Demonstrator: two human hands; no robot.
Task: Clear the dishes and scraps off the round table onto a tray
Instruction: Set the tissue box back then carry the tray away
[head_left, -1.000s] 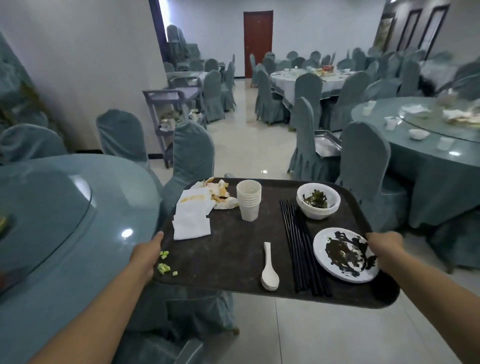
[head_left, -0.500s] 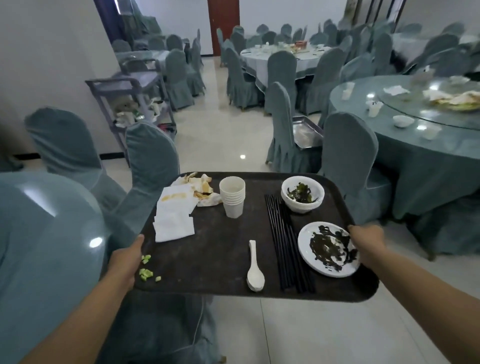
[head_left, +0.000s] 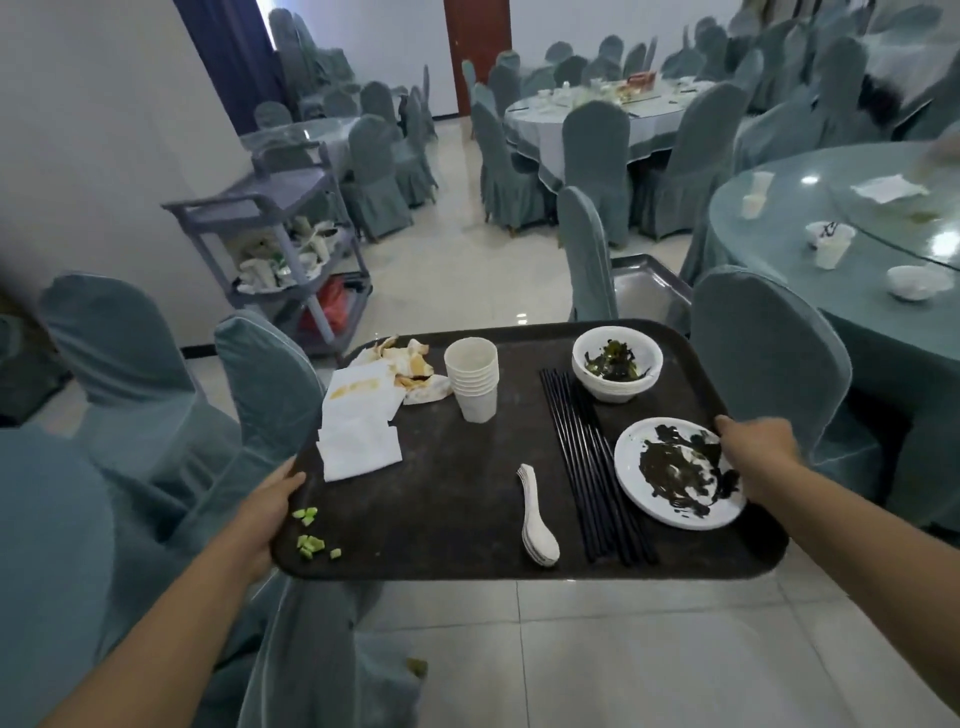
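Person carries the dark tray (head_left: 457, 493) level in front of the body, over the tiled floor, btwn cloth-covered chairs. L hand (head_left: 265, 512) grips the tray's left rim, thumb on top, fingers underneath & hidden. R hand (head_left: 756, 449) grips the right rim just beside the plate, fingers curled over the edge.

Tray contents, far side, L to R:
- Crumpled stained tissues (head_left: 410, 366) sit at the far-left corner, touching flat white napkins (head_left: 358, 426); the top napkin has an orange-yellow smear.
- A stack of white paper cups (head_left: 472, 379) stands upright; nothing can be seen inside the top cup.
- A stack of white bowls (head_left: 615, 366) sits near the far-right corner, top bowl holding dark green leafy scraps.

Near side:
- A white plate (head_left: 678, 473) at right is smeared w/ dark seaweed-like leftovers.
- Black chopsticks (head_left: 592, 467) lie bundled, running near-to-far, btwn cups & plate.
- Nested white spoons (head_left: 537, 519) lie just left of the chopsticks, scoops toward the person.
- A few green veg bits (head_left: 310, 540) lie loose at the near-left corner, by the L hand.

Beyond the tray, a grey cart (head_left: 275, 234) stands by the wall, its middle shelf packed w/ white crockery & something red on the bottom shelf. A metal tray (head_left: 647, 288) sits on a chair seat ahead. The right-hand table (head_left: 857, 322) carries white cups (head_left: 831, 249), a small bowl (head_left: 911, 280) & a paper sheet.
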